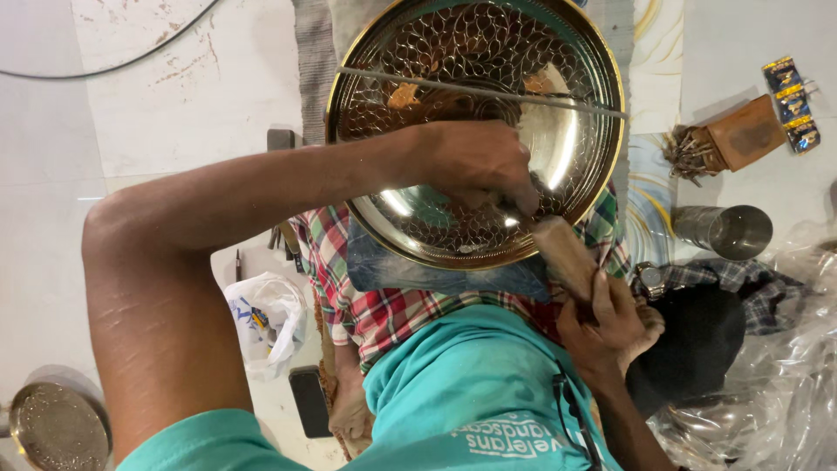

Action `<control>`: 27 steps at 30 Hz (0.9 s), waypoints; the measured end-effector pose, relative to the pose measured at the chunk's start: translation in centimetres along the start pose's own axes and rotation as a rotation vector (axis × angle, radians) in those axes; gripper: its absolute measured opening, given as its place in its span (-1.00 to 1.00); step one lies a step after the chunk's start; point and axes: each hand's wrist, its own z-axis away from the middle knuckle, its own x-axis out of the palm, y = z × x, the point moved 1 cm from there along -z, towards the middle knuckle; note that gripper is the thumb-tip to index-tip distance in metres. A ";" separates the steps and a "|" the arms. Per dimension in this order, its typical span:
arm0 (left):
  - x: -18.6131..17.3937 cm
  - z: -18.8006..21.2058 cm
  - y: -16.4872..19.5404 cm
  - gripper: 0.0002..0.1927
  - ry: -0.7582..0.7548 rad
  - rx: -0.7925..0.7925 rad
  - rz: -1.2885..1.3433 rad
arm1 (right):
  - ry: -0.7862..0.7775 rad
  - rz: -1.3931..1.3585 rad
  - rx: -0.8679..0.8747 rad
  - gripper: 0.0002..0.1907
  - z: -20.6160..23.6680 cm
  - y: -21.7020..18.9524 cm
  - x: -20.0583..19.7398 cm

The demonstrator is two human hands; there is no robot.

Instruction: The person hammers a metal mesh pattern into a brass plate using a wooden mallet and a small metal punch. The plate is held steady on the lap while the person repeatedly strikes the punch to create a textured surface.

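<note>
One round shiny metal tray (pixel 567 139) with embossed leaf pattern, pressed by left hand (pixel 475 161), fingers curled on it. Right hand (pixel 610 323) fingers gripping one wooden mallet (pixel 565 253).

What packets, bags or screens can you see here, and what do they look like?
Strip of small sachets: top right on the floor, blue and yellow squares in a row.
Plastic bag: lower left by the arm, white, crumpled, with blue print.
Phone: bottom centre on the floor, flat dark rectangle, screen off.
</note>
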 end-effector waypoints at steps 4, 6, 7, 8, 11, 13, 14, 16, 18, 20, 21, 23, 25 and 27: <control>0.2 1.0 0.6 -0.86 0.096 -0.148 -0.060 | -0.083 0.190 0.024 -0.33 -1.0 -0.6 0.0; 0.9 1.3 1.3 -0.86 0.065 -0.281 -0.128 | 0.026 -0.010 0.058 -0.39 -2.3 -1.1 -0.2; 1.1 1.5 1.6 -0.82 0.115 -0.321 -0.126 | 0.094 -0.109 0.078 -0.41 -3.1 -1.4 -0.1; 1.2 1.7 1.9 -0.74 0.168 -0.362 -0.140 | 0.040 -0.114 0.088 -0.40 -4.0 -1.7 0.1; 1.7 2.3 3.3 -0.55 0.295 -0.515 -0.102 | -0.080 -0.161 0.136 -0.37 -5.9 -3.0 -1.4; 1.7 2.7 3.8 -0.53 0.415 -0.557 -0.098 | -0.009 -0.253 0.171 -0.38 -7.6 -3.9 -1.7; 1.8 2.8 4.2 -0.56 0.507 -0.554 -0.103 | -0.067 -0.272 0.132 -0.36 -8.8 -3.9 -1.9; 2.7 3.0 5.5 -0.58 0.657 -0.585 -0.070 | -0.209 -0.304 0.074 -0.30 -10.9 -4.1 -2.8; 3.5 3.3 6.4 -0.58 0.770 -0.622 -0.041 | -0.161 -0.411 0.155 -0.29 -12.7 -4.4 -3.4; 4.4 3.0 6.5 -0.63 0.779 -0.787 -0.052 | -0.189 -0.403 0.098 -0.31 -15.0 -4.5 -4.2; 5.1 2.8 6.8 -0.65 0.783 -0.878 -0.052 | -0.249 -0.344 0.009 -0.34 -16.4 -4.5 -4.9; 6.2 2.6 7.7 -0.54 0.986 -0.873 -0.111 | -0.341 -0.341 -0.072 -0.34 -18.8 -5.2 -5.4; 7.1 1.8 8.2 -0.56 1.132 -0.902 -0.128 | -0.440 -0.449 -0.083 -0.29 -21.6 -5.8 -6.2; 7.7 1.0 8.1 -0.69 1.207 -0.971 -0.108 | -0.477 -0.329 -0.160 -0.27 -23.8 -7.2 -6.4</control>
